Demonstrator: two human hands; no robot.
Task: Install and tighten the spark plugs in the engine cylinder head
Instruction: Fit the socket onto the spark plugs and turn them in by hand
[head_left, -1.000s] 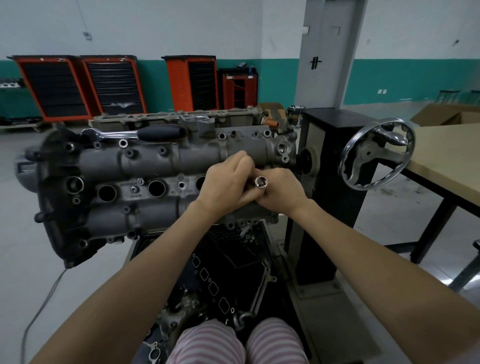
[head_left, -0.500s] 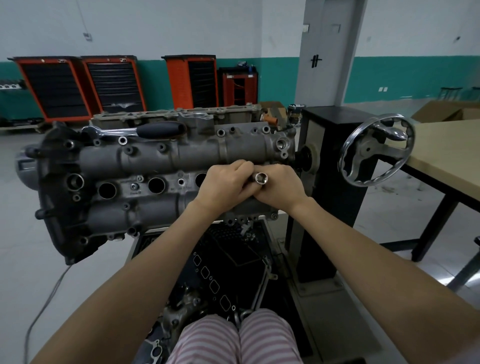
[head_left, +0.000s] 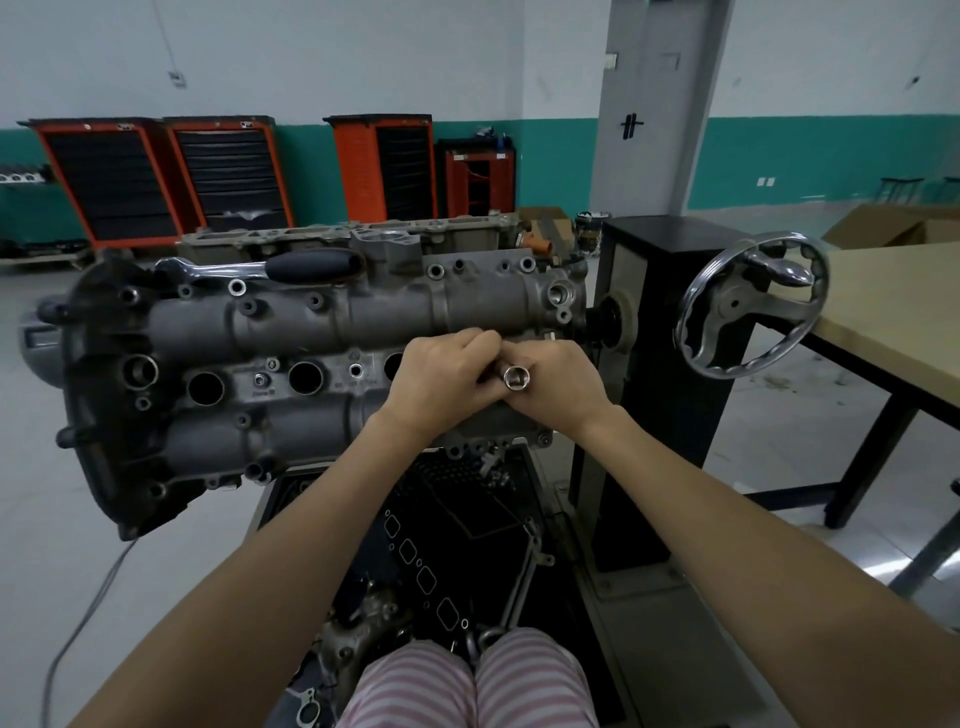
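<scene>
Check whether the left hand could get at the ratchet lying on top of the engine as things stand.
Probably yes. The ratchet lies exposed along the cylinder head's upper edge, nothing covering its black handle. But the left hand is busy, gripping the socket together with the right hand, and would have to let go first.

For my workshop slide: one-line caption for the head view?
Both hands, left and right, hold a chrome socket against the grey metal cylinder head.

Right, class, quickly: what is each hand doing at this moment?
Left hand: fingers curled round the socket, gripping it.
Right hand: also curled round the socket, holding it over the cylinder head.
</scene>
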